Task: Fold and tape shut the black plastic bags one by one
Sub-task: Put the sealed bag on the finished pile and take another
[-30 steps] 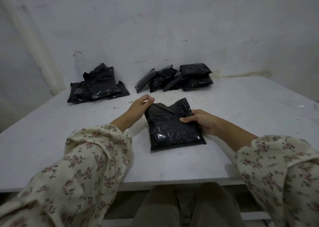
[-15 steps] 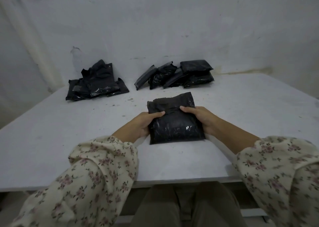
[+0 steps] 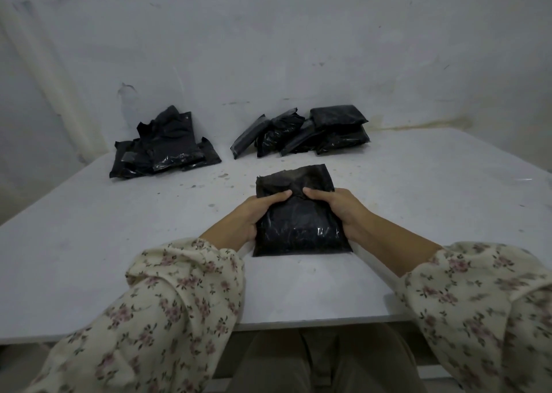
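Viewing white table [image 3: 89, 243], top scuffed and speckled with dark marks, butting against pale grey blotchy wall [image 3: 298, 34]; noting yellowish stain [image 3: 433, 123] along wall base at right; working under dim, even light

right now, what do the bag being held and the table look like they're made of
The bag: thin black plastic film, glossy; it creases and shows small glints near its lower half. The table: a thin flat board, matte pale grey, perhaps laminate or painted wood; scuffs and dark specks mark it.
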`<state>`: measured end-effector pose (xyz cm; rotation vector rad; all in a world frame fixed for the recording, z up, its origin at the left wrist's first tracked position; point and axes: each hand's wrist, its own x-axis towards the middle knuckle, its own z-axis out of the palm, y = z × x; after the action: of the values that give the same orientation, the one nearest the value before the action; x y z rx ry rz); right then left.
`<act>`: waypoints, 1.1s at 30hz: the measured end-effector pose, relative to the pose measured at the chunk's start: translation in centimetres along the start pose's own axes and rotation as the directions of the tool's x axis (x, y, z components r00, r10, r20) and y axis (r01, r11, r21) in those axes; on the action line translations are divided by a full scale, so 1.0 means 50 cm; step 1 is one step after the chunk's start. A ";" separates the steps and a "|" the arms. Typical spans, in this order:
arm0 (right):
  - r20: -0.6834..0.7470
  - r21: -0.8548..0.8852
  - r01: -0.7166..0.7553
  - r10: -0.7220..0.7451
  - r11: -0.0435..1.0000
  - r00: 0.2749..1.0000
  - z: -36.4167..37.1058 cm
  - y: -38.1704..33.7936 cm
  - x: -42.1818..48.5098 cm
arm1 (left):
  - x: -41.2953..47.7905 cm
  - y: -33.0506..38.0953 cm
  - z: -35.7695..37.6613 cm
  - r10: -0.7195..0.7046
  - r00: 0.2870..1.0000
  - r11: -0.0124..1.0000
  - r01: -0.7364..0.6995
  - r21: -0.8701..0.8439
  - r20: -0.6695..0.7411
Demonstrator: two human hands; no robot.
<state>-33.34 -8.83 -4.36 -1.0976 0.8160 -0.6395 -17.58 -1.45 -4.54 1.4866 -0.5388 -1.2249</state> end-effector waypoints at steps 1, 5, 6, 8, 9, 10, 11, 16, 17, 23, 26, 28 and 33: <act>-0.022 0.018 0.027 -0.027 0.999 0.999 0.001 0.003 0.000 | 0.002 -0.001 0.000 0.016 1.000 1.000 -0.016 0.007 -0.016; -0.057 0.017 0.094 -0.092 0.995 0.994 -0.003 0.014 0.005 | 0.005 -0.009 0.001 0.098 0.993 0.994 -0.095 0.048 -0.072; -0.039 -0.009 0.102 -0.102 0.995 0.994 -0.008 0.014 0.006 | 0.004 -0.011 -0.001 0.115 0.991 0.992 -0.111 0.059 -0.070; 0.027 -0.052 0.106 -0.104 0.993 0.994 -0.021 0.009 0.006 | 0.004 -0.016 -0.012 0.161 0.985 0.983 -0.156 0.093 -0.053; 0.064 -0.058 0.103 -0.099 0.993 0.993 -0.028 0.006 0.004 | 0.003 -0.018 -0.020 0.189 0.981 0.975 -0.183 0.123 -0.039; 0.094 -0.072 0.103 -0.096 0.992 0.991 -0.038 0.004 0.004 | 0.000 -0.021 -0.027 0.213 0.977 0.967 -0.209 0.149 -0.015; 0.114 -0.104 0.114 -0.102 0.988 0.988 -0.046 0.003 0.003 | -0.003 -0.024 -0.034 0.233 0.972 0.960 -0.234 0.152 0.022; 0.114 -0.204 0.206 -0.186 0.957 0.976 -0.060 0.020 0.003 | -0.008 -0.028 -0.045 0.278 0.943 0.936 -0.309 0.167 0.182; 0.112 -0.222 0.222 -0.201 0.949 0.973 -0.059 0.023 0.002 | -0.009 -0.027 -0.047 0.294 0.939 0.919 -0.329 0.216 0.179; 0.173 -0.462 0.439 -0.407 0.771 0.897 -0.065 0.033 -0.004 | -0.010 -0.046 -0.053 0.432 0.890 0.866 -0.455 0.208 0.148; 0.185 -0.503 0.489 -0.464 0.713 0.866 -0.064 0.038 -0.008 | -0.006 -0.057 -0.051 0.492 0.856 0.830 -0.516 0.210 0.161; 0.186 -0.516 0.494 -0.471 0.700 0.862 -0.063 0.040 -0.010 | -0.009 -0.061 -0.051 0.515 0.840 0.796 -0.542 0.269 0.170; 0.106 -0.440 0.384 -0.377 0.812 0.920 -0.058 0.031 -0.014 | -0.007 -0.039 -0.051 0.548 0.816 0.590 -0.532 0.608 0.182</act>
<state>-36.03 -9.23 -6.32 -1.7240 0.7556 -0.7955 -15.96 0.58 -6.49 1.6895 -1.3934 -0.5285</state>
